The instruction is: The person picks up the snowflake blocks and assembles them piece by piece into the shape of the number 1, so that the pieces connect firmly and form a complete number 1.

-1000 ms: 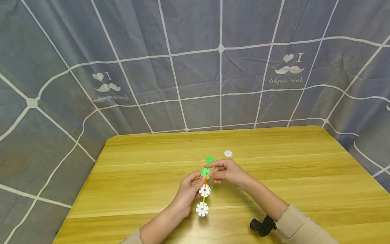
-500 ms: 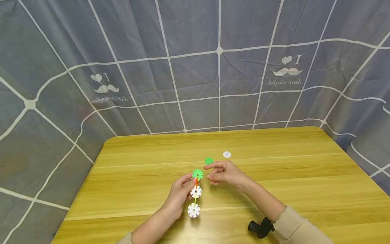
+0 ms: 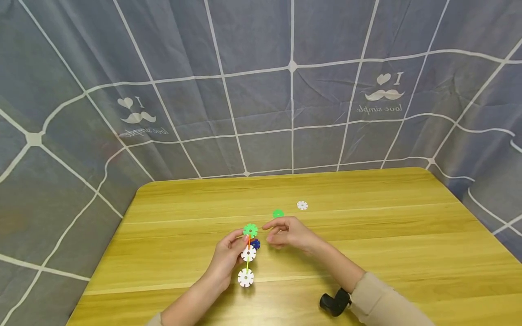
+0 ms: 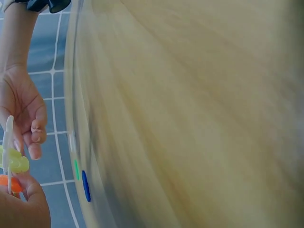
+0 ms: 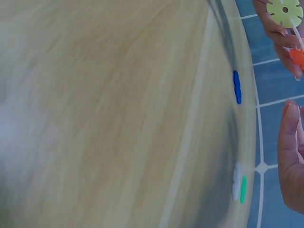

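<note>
My left hand (image 3: pixel 226 256) pinches a chain of notched plastic discs between thumb and fingers, above the table. At its top is a green disc (image 3: pixel 250 231), then an orange disc (image 5: pixel 298 58) seen edge-on from the head. Below follow a white disc (image 3: pixel 248 253), a yellow-green disc (image 5: pixel 285 10) and a second white disc (image 3: pixel 245 278) at the bottom. Just right of the chain, my right hand (image 3: pixel 291 234) hovers with bent, relaxed fingers and nothing between them. A dark blue disc (image 3: pixel 255 244) lies on the table, partly hidden behind the chain.
Farther back on the wooden table (image 3: pixel 195 203) lie a loose green disc (image 3: pixel 278 213) and a loose white disc (image 3: pixel 302 205). A black device (image 3: pixel 335 302) is by the right forearm. Behind the table's far edge hangs a grey curtain (image 3: pixel 261 104) with white lines.
My left hand has carried the disc chain to the left, away from the right hand's fingers. The right hand has come off the green disc and shifted slightly left. The blue disc has come into view.
</note>
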Demonstrator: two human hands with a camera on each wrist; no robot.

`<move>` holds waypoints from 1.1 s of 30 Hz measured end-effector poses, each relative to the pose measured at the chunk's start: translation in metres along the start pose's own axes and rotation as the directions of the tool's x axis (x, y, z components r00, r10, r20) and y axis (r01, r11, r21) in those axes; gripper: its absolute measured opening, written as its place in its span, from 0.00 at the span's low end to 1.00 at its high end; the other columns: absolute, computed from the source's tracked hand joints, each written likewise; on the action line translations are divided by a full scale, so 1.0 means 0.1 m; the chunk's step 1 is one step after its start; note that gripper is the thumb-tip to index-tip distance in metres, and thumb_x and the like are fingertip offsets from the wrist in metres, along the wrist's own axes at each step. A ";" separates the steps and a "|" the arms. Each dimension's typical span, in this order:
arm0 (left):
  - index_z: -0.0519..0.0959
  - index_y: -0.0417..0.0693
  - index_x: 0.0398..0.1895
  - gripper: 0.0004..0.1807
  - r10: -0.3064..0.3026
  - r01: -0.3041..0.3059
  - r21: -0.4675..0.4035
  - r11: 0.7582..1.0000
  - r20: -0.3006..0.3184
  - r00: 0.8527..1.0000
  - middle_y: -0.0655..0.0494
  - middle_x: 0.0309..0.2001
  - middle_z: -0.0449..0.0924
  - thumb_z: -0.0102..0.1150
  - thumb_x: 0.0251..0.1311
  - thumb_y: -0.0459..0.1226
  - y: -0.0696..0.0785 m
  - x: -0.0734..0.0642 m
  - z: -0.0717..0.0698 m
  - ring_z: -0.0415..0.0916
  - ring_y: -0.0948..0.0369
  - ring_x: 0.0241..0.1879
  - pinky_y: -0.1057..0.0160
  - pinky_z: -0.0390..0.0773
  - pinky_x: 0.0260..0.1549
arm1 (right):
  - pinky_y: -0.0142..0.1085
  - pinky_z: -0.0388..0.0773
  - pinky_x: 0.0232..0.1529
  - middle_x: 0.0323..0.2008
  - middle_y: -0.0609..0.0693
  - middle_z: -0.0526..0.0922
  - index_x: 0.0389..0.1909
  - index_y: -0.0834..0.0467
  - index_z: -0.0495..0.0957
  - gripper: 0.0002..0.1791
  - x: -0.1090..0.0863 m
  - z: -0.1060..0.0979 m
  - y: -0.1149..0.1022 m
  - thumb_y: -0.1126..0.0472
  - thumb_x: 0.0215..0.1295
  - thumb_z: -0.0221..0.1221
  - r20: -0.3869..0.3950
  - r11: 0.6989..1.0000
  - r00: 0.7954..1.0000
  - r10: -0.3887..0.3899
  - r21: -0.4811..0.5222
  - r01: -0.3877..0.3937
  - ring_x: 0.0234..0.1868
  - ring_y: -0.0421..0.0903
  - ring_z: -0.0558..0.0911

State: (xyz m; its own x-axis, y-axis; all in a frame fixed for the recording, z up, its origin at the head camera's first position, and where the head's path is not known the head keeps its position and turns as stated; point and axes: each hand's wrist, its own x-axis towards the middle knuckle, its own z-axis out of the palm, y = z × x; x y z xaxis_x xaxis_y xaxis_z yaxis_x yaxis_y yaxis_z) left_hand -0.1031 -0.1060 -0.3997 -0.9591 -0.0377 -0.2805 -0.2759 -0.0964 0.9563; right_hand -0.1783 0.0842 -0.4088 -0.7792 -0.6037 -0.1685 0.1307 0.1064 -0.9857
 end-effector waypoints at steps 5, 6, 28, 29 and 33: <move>0.69 0.33 0.57 0.19 0.005 -0.005 -0.004 1.000 -0.011 1.000 0.54 0.39 0.81 0.50 0.66 0.35 -0.02 0.02 -0.07 0.70 0.66 0.28 0.70 0.69 0.25 | 0.32 0.78 0.30 0.34 0.59 0.81 0.51 0.73 0.72 0.21 0.08 0.09 0.05 0.73 0.54 0.58 -0.020 1.000 1.000 0.024 -0.020 -0.024 0.27 0.44 0.78; 0.69 0.33 0.57 0.19 0.004 -0.004 -0.007 1.000 -0.015 1.000 0.55 0.38 0.81 0.50 0.66 0.35 -0.02 0.02 -0.08 0.70 0.66 0.28 0.70 0.69 0.25 | 0.32 0.78 0.30 0.33 0.58 0.81 0.51 0.72 0.72 0.21 0.09 0.10 0.06 0.73 0.54 0.58 -0.028 0.999 0.999 0.028 -0.031 -0.029 0.27 0.44 0.78; 0.71 0.37 0.52 0.15 -0.056 0.050 -0.054 0.997 -0.104 0.993 0.58 0.36 0.82 0.50 0.66 0.37 -0.03 0.07 -0.26 0.71 0.68 0.27 0.72 0.71 0.24 | 0.28 0.67 0.20 0.22 0.48 0.71 0.38 0.64 0.80 0.18 0.33 0.37 0.15 0.69 0.43 0.72 -0.177 0.891 0.984 -0.021 -0.449 -0.062 0.21 0.40 0.68; 0.71 0.37 0.51 0.15 -0.059 0.053 -0.055 0.997 -0.106 0.993 0.58 0.36 0.82 0.51 0.66 0.37 -0.03 0.07 -0.26 0.71 0.68 0.26 0.72 0.70 0.23 | 0.28 0.65 0.19 0.21 0.47 0.70 0.37 0.63 0.80 0.18 0.34 0.38 0.15 0.67 0.42 0.72 -0.177 0.874 0.984 -0.023 -0.482 -0.066 0.21 0.40 0.67; 0.73 0.38 0.49 0.13 -0.068 0.062 -0.054 0.997 -0.127 0.990 0.57 0.37 0.82 0.51 0.66 0.37 -0.01 0.07 -0.26 0.71 0.68 0.25 0.72 0.70 0.22 | 0.28 0.62 0.18 0.17 0.44 0.67 0.33 0.58 0.79 0.17 0.36 0.42 0.15 0.63 0.41 0.74 -0.158 0.798 0.986 -0.048 -0.601 -0.057 0.18 0.38 0.65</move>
State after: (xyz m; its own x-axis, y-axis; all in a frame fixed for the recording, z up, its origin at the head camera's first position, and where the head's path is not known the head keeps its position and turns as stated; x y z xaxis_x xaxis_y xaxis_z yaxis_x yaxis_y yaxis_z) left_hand -0.1078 -0.1322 -0.4052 -0.9223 -0.1566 -0.3534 -0.3310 -0.1523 0.9313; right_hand -0.1790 0.0308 -0.4299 -0.8715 -0.4760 -0.1178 -0.2196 0.5936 -0.7742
